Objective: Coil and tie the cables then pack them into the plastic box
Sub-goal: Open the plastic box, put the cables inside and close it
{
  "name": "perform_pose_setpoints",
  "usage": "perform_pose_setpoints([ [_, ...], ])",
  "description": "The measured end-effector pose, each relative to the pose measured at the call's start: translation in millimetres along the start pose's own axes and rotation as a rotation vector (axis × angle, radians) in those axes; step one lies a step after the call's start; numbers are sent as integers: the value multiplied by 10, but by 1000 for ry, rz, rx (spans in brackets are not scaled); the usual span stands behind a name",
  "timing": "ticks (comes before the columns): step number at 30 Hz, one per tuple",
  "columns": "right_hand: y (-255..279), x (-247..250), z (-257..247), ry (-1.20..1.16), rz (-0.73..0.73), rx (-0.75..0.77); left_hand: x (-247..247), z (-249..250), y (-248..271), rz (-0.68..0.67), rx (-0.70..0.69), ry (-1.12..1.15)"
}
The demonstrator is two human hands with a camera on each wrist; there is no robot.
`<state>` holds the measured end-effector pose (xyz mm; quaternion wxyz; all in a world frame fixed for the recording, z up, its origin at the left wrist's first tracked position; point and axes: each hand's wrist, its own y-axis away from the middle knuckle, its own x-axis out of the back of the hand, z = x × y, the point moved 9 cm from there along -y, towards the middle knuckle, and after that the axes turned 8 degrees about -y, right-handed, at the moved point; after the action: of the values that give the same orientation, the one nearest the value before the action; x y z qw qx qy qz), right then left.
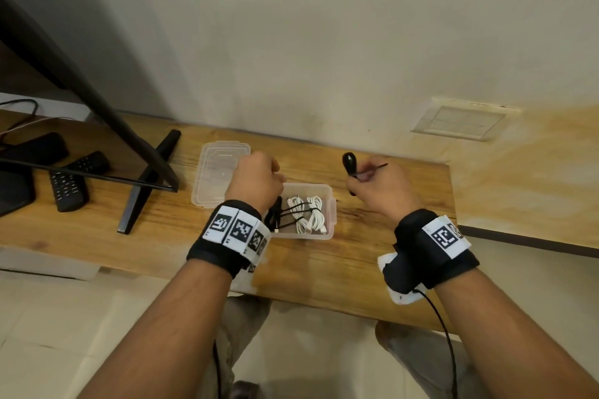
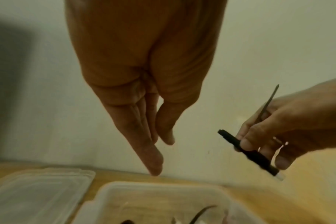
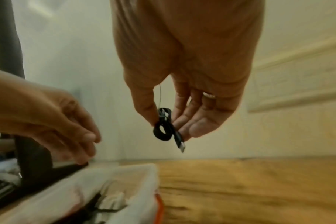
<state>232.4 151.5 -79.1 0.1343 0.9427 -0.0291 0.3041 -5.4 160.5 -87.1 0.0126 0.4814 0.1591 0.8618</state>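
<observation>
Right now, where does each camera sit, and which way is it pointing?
Head: worn on the head, looking down at the desk, plastic box and both forearms.
Left wrist: looks along the left hand toward wall and box; fingers straight, empty.
Right wrist: looks along the right hand, which pinches a coiled black cable.
All three share the box and that cable.

Left hand (image 1: 257, 180) loose and empty — right hand (image 1: 372, 186) raised, fingers pinched

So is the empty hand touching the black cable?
Apart. The right wrist view shows wall between the left hand and the black cable, which the right hand pinches.
</observation>
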Motion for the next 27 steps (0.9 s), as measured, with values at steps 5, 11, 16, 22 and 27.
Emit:
perform_pose_setpoints([
  [5,265,-573,-268,-497,-300,-91,-72,131,204,-199,-7,581],
  [11,167,-704,-136,-260,-250,-93,-29,-191,112,-92,113,371],
  [16,42,-320,-142,113,-10,102,-217,-231,37,-158,125,127],
  [22,-21,-223,-106,107,30,144,-405,-200,-59,-162,110,-32],
  [27,-36,-224,-104,107,19,177,-279,-231,-64,-87,124,-151],
])
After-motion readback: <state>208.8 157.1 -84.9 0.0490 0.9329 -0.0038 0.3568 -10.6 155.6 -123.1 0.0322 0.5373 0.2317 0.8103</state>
